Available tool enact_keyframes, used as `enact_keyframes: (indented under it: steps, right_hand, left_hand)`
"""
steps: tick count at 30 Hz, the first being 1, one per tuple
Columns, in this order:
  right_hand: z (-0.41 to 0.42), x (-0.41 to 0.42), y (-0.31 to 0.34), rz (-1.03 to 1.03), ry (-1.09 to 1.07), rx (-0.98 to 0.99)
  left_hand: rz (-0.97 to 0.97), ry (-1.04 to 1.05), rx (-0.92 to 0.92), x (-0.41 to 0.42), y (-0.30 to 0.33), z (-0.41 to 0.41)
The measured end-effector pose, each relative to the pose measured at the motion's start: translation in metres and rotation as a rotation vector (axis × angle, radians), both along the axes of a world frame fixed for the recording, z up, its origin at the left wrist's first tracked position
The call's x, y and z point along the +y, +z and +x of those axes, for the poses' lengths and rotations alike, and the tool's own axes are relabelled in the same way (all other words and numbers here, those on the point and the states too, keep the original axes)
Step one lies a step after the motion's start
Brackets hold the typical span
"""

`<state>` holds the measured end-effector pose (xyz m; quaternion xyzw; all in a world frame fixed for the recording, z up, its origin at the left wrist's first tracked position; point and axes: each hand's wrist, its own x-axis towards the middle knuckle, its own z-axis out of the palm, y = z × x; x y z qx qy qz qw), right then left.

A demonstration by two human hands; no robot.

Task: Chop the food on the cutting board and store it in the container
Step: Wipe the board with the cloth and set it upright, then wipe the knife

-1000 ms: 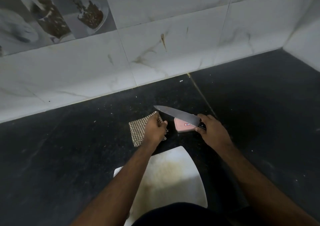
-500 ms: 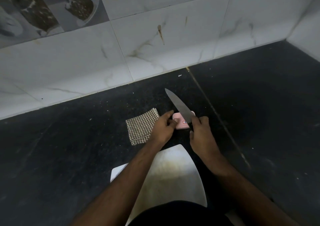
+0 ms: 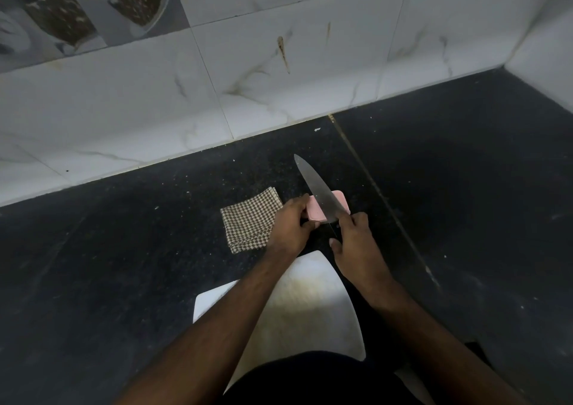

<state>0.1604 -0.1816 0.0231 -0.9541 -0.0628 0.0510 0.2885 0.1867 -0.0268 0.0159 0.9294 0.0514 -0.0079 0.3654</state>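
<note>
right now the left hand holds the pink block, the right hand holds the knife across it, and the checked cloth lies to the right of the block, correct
Not quite. The head view shows the checked cloth to the left of the pink block, not the right. The left hand does hold the block, and the right hand holds the knife across it.

The knife [image 3: 319,189] has a smooth, shiny metal blade. The pink block [image 3: 322,210] under it looks like smooth, matt plastic. The little checked cloth [image 3: 249,220] is soft woven fabric. The cutting board [image 3: 310,311] looks like smooth white plastic with a dull brown stain. The counter [image 3: 124,265] is dark speckled stone, a bit shiny. The wall tiles [image 3: 294,72] are glossy, like marble
</note>
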Motion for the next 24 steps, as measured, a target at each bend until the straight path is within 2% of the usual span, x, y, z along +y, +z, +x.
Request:
enact_keyframes:
  steps: [10,17,24]
  right_hand:
    - [0.01,-0.006,0.003,-0.06,0.034,-0.03]
    - [0.008,0.001,0.011,-0.159,0.059,-0.161]
    - [-0.001,0.031,0.015,-0.128,0.19,-0.171]
  left_hand:
    - [-0.005,0.049,-0.001,-0.009,0.003,0.001]
    - [-0.013,0.119,-0.075,0.001,0.007,-0.012]
    - [-0.037,0.234,-0.117,0.022,0.014,-0.042]
